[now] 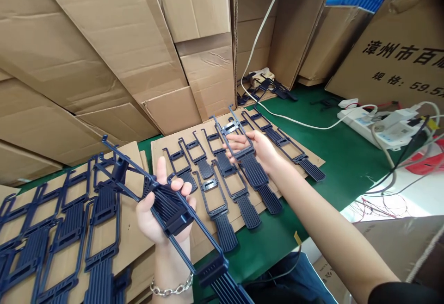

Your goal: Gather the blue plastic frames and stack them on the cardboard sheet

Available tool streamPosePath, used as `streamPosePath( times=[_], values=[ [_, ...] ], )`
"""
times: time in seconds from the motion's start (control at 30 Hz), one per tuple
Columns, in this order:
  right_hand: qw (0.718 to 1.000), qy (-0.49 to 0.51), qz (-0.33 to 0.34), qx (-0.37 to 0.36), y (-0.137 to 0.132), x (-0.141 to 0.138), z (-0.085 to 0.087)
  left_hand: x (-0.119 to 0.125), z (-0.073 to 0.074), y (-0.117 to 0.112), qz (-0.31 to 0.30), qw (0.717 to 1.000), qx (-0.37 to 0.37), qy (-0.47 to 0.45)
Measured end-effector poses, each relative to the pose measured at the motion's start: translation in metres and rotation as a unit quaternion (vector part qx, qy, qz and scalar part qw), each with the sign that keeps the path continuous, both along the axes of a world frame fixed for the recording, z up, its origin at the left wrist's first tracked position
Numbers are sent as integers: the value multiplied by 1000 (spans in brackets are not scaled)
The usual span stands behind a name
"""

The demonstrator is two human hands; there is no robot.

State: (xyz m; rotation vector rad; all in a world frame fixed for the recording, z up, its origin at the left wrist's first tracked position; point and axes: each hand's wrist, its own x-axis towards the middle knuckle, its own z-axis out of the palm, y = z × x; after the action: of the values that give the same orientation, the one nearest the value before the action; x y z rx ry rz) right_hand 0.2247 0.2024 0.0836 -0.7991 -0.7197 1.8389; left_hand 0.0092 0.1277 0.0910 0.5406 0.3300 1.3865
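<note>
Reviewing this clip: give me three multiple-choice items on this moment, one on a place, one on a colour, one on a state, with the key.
1. Where does the white plastic power strip lie?
A) on the green work mat
B) on the flat brown cardboard sheet
C) in a hand

2. What colour are the ribbed moulded plastic frames?
A) red
B) navy blue
C) white

3. What is the right hand doing?
A) lying empty on the mat
B) holding one frame above the sheet
C) gripping the power strip

Key:
1 A, the strip sits on green, beside the sheet.
2 B, the frames all show dark navy.
3 B, a frame crosses its palm, raised off the cardboard.
</note>
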Motion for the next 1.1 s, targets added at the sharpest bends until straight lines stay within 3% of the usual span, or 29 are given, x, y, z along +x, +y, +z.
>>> streamPosePath(
  times=[0.1,0.17,0.23,0.33,0.4,0.5,0.6,0.73,1.1],
  values=[
    [998,-49,-16,-22,-33,-8,-13,4,5,-4,-11,1000,3,-7],
    [989,-150,-5,9,-55,-18,-22,4,5,-4,-9,1000,15,-9],
    [961,-269,16,59,-74,-28,-33,1,4,-3,-6,1000,25,-8],
    [908,-399,-7,128,-100,-44,-47,-7,4,4,-21,998,65,-17],
    [881,-437,-25,178,-113,-54,-51,-12,7,8,-37,995,94,-25],
    [861,-452,1,235,-127,-71,-51,-18,16,10,-46,992,115,-25],
    [858,-446,33,253,-132,-89,-51,-22,27,6,-38,990,134,-28],
    [869,-439,53,223,-126,-108,-51,-28,30,-3,-29,990,135,-33],
    [858,-479,55,176,-113,-118,-51,-41,2,0,-20,995,93,-27]
  ],
)
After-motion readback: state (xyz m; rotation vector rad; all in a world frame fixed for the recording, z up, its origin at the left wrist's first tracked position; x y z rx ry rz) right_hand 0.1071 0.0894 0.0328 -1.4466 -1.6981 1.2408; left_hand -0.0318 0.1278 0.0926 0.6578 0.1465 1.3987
